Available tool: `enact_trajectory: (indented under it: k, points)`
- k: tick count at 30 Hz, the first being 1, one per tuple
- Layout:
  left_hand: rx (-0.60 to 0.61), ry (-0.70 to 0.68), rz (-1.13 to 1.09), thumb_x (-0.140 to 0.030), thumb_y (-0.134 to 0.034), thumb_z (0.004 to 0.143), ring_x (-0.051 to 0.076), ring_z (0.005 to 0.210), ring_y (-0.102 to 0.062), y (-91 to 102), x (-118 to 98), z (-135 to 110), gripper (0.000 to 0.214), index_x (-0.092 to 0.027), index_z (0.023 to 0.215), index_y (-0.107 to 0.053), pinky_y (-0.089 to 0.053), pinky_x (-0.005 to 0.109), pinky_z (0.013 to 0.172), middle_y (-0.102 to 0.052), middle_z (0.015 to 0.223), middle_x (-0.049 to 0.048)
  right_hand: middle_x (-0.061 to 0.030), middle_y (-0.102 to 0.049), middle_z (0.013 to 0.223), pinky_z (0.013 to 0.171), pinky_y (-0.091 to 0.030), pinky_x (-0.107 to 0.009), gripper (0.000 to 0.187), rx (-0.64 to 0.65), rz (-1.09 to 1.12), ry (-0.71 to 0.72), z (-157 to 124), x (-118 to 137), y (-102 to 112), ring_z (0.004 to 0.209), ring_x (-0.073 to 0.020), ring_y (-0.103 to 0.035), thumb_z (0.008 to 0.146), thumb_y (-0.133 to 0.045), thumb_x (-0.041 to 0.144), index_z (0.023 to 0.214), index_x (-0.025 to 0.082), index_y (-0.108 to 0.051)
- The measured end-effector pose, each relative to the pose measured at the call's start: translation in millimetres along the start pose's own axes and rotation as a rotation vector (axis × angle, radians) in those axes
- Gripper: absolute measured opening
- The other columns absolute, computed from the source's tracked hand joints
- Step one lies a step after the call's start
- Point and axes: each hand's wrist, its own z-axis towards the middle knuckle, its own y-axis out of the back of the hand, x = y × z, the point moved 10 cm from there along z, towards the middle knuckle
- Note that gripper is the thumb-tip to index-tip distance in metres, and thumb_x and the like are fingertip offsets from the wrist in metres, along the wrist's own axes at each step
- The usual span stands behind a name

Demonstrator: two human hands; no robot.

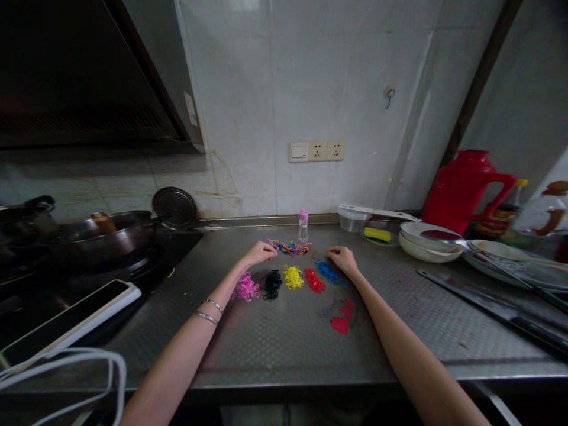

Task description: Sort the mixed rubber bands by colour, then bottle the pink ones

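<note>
My left hand point(261, 253) is closed in a pinch at the left end of a mixed heap of coloured rubber bands point(293, 248). Whatever its fingertips hold is too small to make out. Just above the blue rubber bands point(329, 273), my right hand point(342, 259) has its fingers curled together, their contents hidden. Sorted piles lie in a row between the forearms: pink bands point(247, 287), black bands point(271, 284), yellow bands point(293, 276) and red bands point(315, 281). A small clear bottle with a pink cap point(303, 226) stands behind the mixed heap.
A red cut-out piece point(341, 322) lies near my right forearm. Rightward are stacked bowls point(428, 254), a knife point(479, 302), a yellow sponge point(377, 235) and a red thermos point(464, 189). At left are a pan point(106, 242) on the stove and a white device point(71, 325) with cable.
</note>
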Motion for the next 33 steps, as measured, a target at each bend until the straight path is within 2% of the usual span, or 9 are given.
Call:
enact_trajectory:
  k: [4,8,10,14,17,21,27,33]
  points:
    - [-0.115,0.098,-0.008,-0.034,-0.056,0.065,0.008,0.048,-0.043,21.1,13.0,-5.5,0.032,-0.008,0.079,-0.068,-0.031,0.020,0.048,-0.057,0.052,0.0019,-0.0035,-0.067,0.080,0.065,-0.042,-0.020,0.026,0.023,-0.059,-0.008,-3.3,7.7,0.5,0.075,-0.0147,-0.060,0.067,-0.049,0.028,0.083,0.019,-0.068]
    - [-0.181,0.123,-0.027,-0.034,-0.054,0.067,0.007,0.044,-0.039,30.1,16.2,-7.6,0.031,-0.009,0.079,-0.068,-0.028,0.020,0.046,-0.055,0.050,0.0005,-0.0032,-0.066,0.084,0.063,-0.041,-0.021,0.026,0.083,-0.206,-0.024,-3.7,21.7,-5.7,0.078,-0.0159,-0.059,0.066,-0.051,0.028,0.087,0.023,-0.067]
    - [-0.187,0.130,-0.038,-0.033,-0.053,0.068,0.006,0.043,-0.038,30.2,15.4,-8.0,0.030,-0.009,0.080,-0.068,-0.028,0.019,0.045,-0.054,0.049,0.0003,-0.0034,-0.066,0.087,0.064,-0.041,-0.021,0.027,0.128,-0.263,0.014,-2.8,33.6,-13.5,0.079,-0.0169,-0.059,0.067,-0.052,0.029,0.089,0.024,-0.066]
    - [-0.187,0.132,-0.065,-0.028,-0.052,0.070,0.006,0.042,-0.038,28.3,11.6,-8.4,0.029,-0.008,0.084,-0.067,-0.028,0.019,0.045,-0.054,0.050,0.0002,-0.0036,-0.065,0.089,0.066,-0.040,-0.020,0.029,0.244,-0.264,0.177,-2.6,62.6,-35.5,0.080,-0.0156,-0.058,0.070,-0.051,0.026,0.096,0.024,-0.065]
    - [-0.187,0.126,-0.084,-0.024,-0.052,0.069,0.006,0.043,-0.040,27.1,10.9,-7.5,0.028,-0.008,0.088,-0.065,-0.029,0.018,0.045,-0.054,0.050,0.0000,-0.0031,-0.065,0.089,0.066,-0.039,-0.020,0.033,0.253,-0.260,0.243,-1.2,75.7,-42.0,0.080,-0.0150,-0.058,0.075,-0.047,0.028,0.106,0.026,-0.060]
    - [-0.181,0.094,-0.090,-0.024,-0.057,0.066,0.007,0.046,-0.042,25.1,10.7,-5.7,0.028,-0.008,0.088,-0.065,-0.030,0.018,0.045,-0.056,0.052,0.0004,-0.0025,-0.064,0.093,0.068,-0.039,-0.021,0.031,0.261,-0.340,0.277,1.3,83.0,-48.3,0.083,-0.0155,-0.057,0.077,-0.046,0.029,0.104,0.029,-0.060]
    - [-0.163,0.036,-0.117,-0.030,-0.060,0.066,0.008,0.048,-0.046,21.4,3.7,-7.1,0.030,-0.008,0.086,-0.065,-0.033,0.019,0.047,-0.061,0.058,0.0029,-0.0076,-0.061,0.097,0.069,-0.040,-0.024,0.026,0.241,-0.514,0.320,2.8,92.6,-57.6,0.089,-0.0191,-0.055,0.077,-0.042,0.024,0.093,0.023,-0.064]
    - [-0.159,0.034,-0.110,-0.030,-0.058,0.068,0.009,0.052,-0.049,20.0,2.3,-7.6,0.028,-0.009,0.086,-0.066,-0.035,0.019,0.048,-0.064,0.066,0.0050,-0.0087,-0.061,0.097,0.069,-0.040,-0.023,0.026,0.232,-0.519,0.317,6.3,94.8,-61.8,0.089,-0.0186,-0.055,0.080,-0.041,0.028,0.088,0.019,-0.063]
